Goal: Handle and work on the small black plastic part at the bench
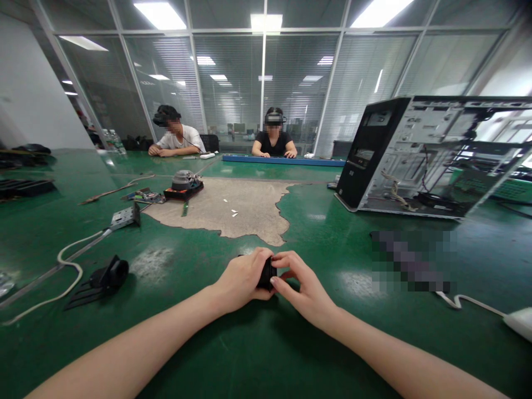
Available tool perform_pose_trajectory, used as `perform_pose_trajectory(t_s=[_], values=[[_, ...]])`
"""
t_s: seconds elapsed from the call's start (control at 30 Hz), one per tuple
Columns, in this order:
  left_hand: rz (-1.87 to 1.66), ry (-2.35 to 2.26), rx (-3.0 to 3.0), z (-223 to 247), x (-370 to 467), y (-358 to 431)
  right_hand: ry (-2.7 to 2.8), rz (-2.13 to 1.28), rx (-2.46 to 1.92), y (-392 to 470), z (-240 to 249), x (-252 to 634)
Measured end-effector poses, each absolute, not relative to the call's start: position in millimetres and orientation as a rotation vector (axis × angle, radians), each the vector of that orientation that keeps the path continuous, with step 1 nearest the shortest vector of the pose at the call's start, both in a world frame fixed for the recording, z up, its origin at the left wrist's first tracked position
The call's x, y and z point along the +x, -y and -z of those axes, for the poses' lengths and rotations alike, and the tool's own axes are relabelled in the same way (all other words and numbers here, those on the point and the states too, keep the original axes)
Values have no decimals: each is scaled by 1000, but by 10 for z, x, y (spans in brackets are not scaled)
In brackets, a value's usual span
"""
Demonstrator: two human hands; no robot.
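Note:
A small black part (267,274), its kind hard to make out, is between my two hands just above the green table. My left hand (243,275) is wrapped round it from the left and hides much of it. From the right, my right hand (302,287) pinches its edge with the thumb and fingertips. Off to the left lies a black plastic duct-like piece (108,276) with a round opening and thin prongs.
An open computer case (419,160) stands at the right, near a blurred-out strip (409,260) and a white cable (474,305). A heatsink fan (184,182), circuit board (145,195) and metal bracket (124,216) lie to the left. Two people sit across the table.

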State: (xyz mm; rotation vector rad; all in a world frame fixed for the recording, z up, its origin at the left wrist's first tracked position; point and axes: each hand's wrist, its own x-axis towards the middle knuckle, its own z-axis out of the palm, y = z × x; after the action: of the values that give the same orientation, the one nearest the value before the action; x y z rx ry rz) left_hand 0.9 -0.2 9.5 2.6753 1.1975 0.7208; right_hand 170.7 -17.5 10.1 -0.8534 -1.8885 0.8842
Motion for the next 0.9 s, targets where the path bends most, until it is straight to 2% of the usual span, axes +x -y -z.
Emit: perform_pose_trajectory(t_s=[0.13, 0.5, 0.7, 0.9], values=[[-730, -1201, 2676, -93, 15, -2, 1861, -857, -868, 159, -95, 1702], [-731, -1207, 2685, -88, 3, -8, 1793, -1101, -896, 141, -40, 1699], [-723, -1200, 2658, -76, 9, -15, 1864, -884, -852, 167, -82, 1698], [-727, -1222, 2681, -51, 12, -20, 1748, -1071, -945, 135, -55, 1681]])
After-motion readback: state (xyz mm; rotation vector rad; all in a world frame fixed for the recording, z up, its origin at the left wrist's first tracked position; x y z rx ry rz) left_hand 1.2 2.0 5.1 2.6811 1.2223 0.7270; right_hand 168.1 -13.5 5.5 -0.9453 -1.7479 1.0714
